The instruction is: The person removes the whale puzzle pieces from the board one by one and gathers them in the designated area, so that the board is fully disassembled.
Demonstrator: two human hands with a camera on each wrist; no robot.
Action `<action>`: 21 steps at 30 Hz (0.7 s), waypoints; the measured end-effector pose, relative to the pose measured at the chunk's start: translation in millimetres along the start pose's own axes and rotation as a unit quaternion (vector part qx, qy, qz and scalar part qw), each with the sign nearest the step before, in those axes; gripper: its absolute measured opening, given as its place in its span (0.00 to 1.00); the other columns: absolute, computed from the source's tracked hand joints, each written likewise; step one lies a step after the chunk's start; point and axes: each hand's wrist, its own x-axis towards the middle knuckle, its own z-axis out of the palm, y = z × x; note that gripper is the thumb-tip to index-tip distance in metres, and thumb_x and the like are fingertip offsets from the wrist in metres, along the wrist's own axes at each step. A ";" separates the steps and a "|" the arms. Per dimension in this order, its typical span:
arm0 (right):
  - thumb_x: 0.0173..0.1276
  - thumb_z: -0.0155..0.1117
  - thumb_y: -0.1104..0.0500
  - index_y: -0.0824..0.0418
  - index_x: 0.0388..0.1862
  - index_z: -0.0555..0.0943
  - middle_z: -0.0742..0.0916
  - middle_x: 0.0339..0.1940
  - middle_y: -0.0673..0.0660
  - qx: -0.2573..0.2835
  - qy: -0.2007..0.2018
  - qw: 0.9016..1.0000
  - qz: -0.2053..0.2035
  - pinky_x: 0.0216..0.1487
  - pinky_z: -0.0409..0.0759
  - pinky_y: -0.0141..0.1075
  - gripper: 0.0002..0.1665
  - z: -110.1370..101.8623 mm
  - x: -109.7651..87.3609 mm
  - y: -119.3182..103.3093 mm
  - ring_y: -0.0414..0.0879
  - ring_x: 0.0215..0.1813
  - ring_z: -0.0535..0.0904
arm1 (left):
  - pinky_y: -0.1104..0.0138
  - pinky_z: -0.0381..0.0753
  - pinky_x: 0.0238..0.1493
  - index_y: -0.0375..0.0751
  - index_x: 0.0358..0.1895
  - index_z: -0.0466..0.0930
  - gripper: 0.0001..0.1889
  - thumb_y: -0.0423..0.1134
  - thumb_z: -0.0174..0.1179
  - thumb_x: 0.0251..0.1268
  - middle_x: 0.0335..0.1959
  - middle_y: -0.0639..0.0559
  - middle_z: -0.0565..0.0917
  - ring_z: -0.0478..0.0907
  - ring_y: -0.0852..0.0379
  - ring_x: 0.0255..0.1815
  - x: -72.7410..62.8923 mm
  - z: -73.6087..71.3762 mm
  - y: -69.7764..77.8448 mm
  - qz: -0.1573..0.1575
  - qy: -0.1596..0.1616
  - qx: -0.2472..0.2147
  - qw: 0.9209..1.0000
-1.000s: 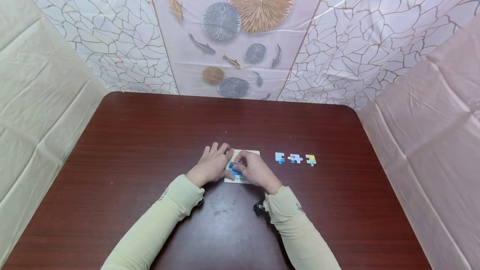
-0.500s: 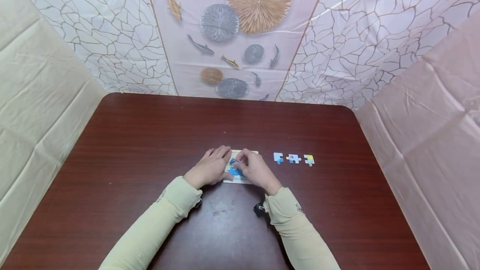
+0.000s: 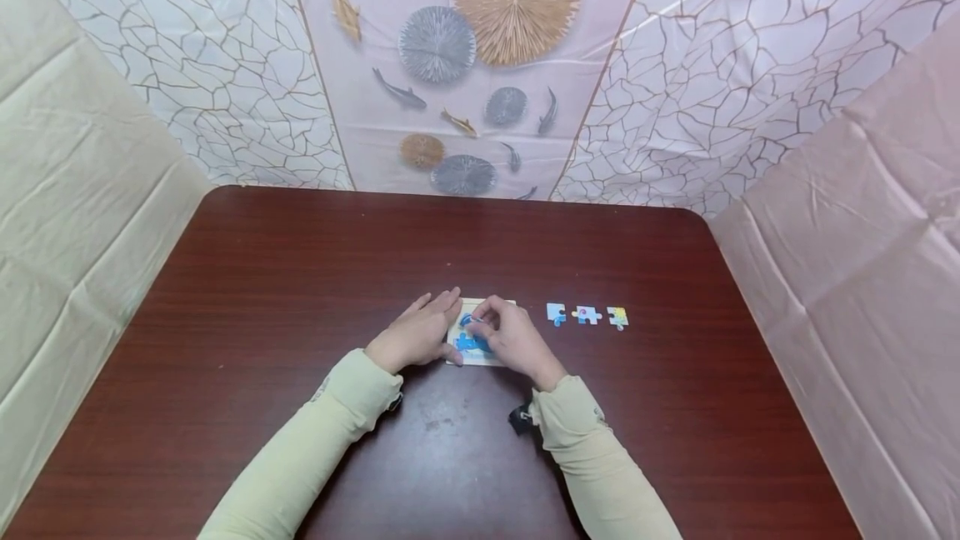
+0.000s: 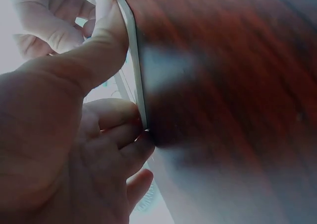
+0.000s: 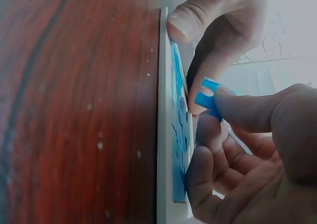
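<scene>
A small puzzle board (image 3: 468,303) with a pale frame lies on the table between both hands, with blue puzzle pieces (image 3: 468,343) set inside it. My left hand (image 3: 416,332) rests along the board's left side; its thumb (image 5: 182,25) presses on the frame, and its other fingers are extended to the far corner. Between thumb and fingertips my right hand (image 3: 517,342) pinches a blue puzzle piece (image 5: 210,99), tilted and raised just over the board. In the left wrist view the board's edge (image 4: 139,85) shows beside the left fingers. The right hand covers part of the board.
Three loose puzzle pieces lie in a row right of the board: a white-and-blue piece (image 3: 556,313), a piece with a pink swirl (image 3: 587,315) and a yellow-patterned piece (image 3: 617,317). The dark red table (image 3: 300,273) ends at patterned cloth walls behind.
The left fingers have straightened and drawn together along the board's edge. The right hand has shifted only slightly, uncovering more blue pieces, still pinching its puzzle piece.
</scene>
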 end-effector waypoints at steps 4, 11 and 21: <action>0.65 0.68 0.60 0.56 0.37 0.80 0.83 0.30 0.48 0.019 0.013 1.000 -0.003 0.40 0.77 0.37 0.04 -3.7 -3.4 1.0 0.41 0.34 0.79 | 0.51 0.44 0.75 0.34 0.74 0.57 0.52 0.63 0.65 0.52 0.77 0.41 0.52 0.49 0.48 0.77 2.1 -1.1 0.4 -0.010 0.002 0.011 1.000; 0.66 0.67 0.59 0.55 0.39 0.82 0.84 0.32 0.48 0.051 0.049 0.998 -0.005 0.36 0.77 0.36 0.04 -24.6 -23.4 7.8 0.45 0.33 0.78 | 0.51 0.48 0.74 0.33 0.75 0.55 0.52 0.61 0.66 0.53 0.77 0.41 0.50 0.47 0.48 0.78 0.6 -2.5 1.7 -0.015 -0.005 -0.012 1.000; 0.72 0.59 0.64 0.67 0.44 0.77 0.83 0.34 0.66 0.103 0.118 0.986 0.058 0.34 0.83 0.40 0.07 -78.8 -68.2 34.2 0.58 0.34 0.82 | 0.50 0.50 0.74 0.30 0.74 0.53 0.52 0.58 0.67 0.55 0.78 0.39 0.49 0.46 0.46 0.78 0.1 -0.2 2.2 -0.006 -0.004 -0.045 0.999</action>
